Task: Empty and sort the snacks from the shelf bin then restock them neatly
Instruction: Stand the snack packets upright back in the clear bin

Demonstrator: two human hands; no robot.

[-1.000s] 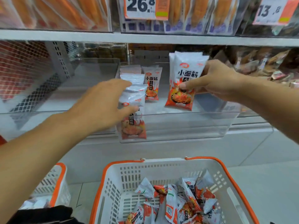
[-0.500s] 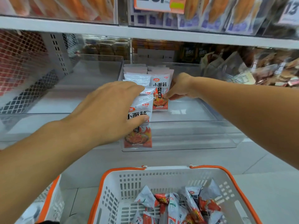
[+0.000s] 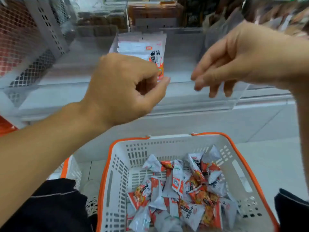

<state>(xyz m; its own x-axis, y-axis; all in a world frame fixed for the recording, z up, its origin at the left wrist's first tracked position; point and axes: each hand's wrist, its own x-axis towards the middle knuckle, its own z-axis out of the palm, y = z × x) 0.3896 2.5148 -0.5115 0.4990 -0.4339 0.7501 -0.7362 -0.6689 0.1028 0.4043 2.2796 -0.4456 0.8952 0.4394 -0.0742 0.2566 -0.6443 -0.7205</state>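
A row of white-and-orange snack packets (image 3: 151, 47) stands upright at the left side of the clear shelf bin (image 3: 192, 104). My left hand (image 3: 123, 87) hovers just in front of that row. Its fingers are loosely curled and its thumb points right; I see nothing held in it. My right hand (image 3: 234, 59) is raised in front of the bin's right half, fingers relaxed, blurred and empty. Below, a white basket with an orange rim (image 3: 168, 136) holds several loose packets (image 3: 184, 190) of the same snack in a jumbled heap.
A second orange-rimmed basket (image 3: 71, 169) shows at the lower left, partly behind dark clothing (image 3: 55, 206). Another clear bin (image 3: 55, 76) sits left of the packet bin. Brown packaged goods (image 3: 155, 12) fill the shelf behind. Pale floor lies to the right.
Both hands have drawn back from the packets in the bin. The right hand let go of the packet it placed and rose to the right. The view tilted down toward the basket.
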